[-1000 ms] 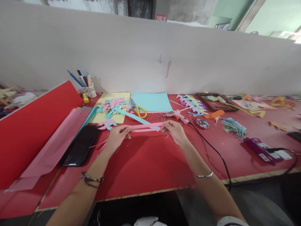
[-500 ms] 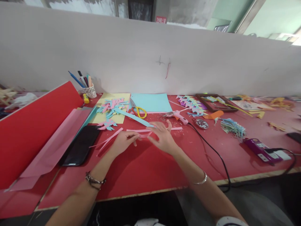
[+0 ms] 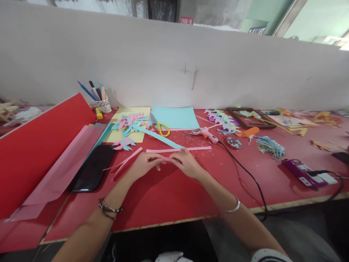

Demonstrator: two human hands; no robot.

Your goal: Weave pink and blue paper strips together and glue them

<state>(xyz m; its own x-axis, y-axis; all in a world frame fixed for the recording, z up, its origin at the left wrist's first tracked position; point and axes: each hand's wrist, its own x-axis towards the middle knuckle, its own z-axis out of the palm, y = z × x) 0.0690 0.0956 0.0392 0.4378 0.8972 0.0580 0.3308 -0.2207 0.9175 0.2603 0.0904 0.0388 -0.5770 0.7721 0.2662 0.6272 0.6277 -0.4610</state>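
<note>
One pink strip [image 3: 167,159] bridges the left hand [image 3: 145,163] and right hand [image 3: 188,163], each pinching it between thumb and fingers, with barely any opening! Its visible stretch runs side to side above the red counter [image 3: 166,198], neither hand nearer, its ends hidden in the fingers. Just beyond, a second pink strip [image 3: 200,148] lies roughly parallel, passing behind the right hand.

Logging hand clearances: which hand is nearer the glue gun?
Right. The right hand is on the near side of the glue gun, slightly left, not touching; the left hand is farther left.
</note>
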